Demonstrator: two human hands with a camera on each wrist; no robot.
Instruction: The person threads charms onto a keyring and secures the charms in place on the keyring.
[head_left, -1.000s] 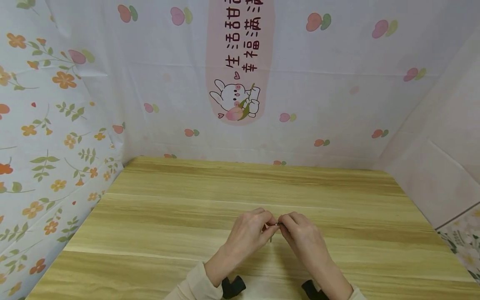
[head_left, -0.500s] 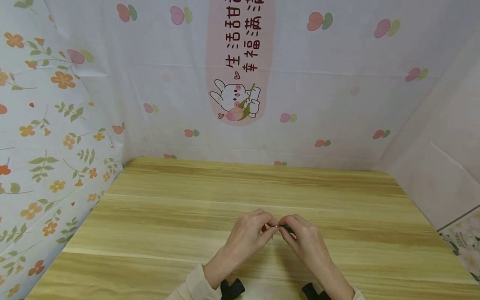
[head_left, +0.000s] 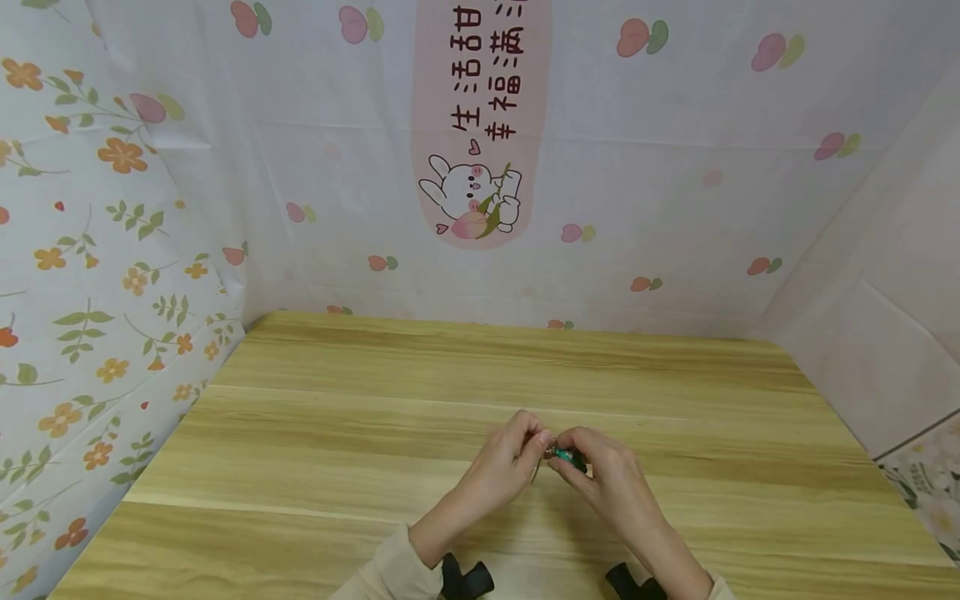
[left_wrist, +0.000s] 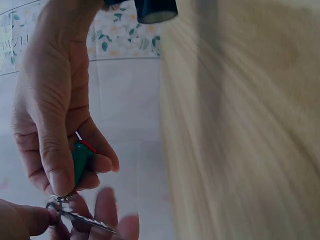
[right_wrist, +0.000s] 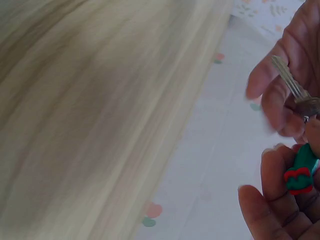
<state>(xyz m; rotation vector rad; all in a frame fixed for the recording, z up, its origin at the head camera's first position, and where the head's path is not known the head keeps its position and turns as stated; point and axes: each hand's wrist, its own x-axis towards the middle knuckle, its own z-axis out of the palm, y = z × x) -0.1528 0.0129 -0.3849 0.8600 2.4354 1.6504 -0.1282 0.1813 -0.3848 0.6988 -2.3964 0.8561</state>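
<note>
My left hand (head_left: 498,458) pinches a small metal key ring (left_wrist: 51,207) between thumb and fingers. From the ring a silver key (right_wrist: 291,80) sticks out beside the left fingers, its toothed blade showing in both wrist views. Close on the right, my right hand (head_left: 618,479) holds a green keychain charm (left_wrist: 81,162) with red trim between thumb and curled fingers. The charm's red-edged end (right_wrist: 298,181) shows in the right wrist view. A short metal link joins charm and ring. Fingertips partly hide the ring.
Both hands are above a wood-grain table (head_left: 375,433). A white patterned cloth (head_left: 337,167) rises behind and at the sides. Black wrist-worn gear (head_left: 467,579) shows under each forearm.
The left hand has turned slightly and shifted a little left, its fingers more curled. More of the green charm shows between the right fingers than before.
</note>
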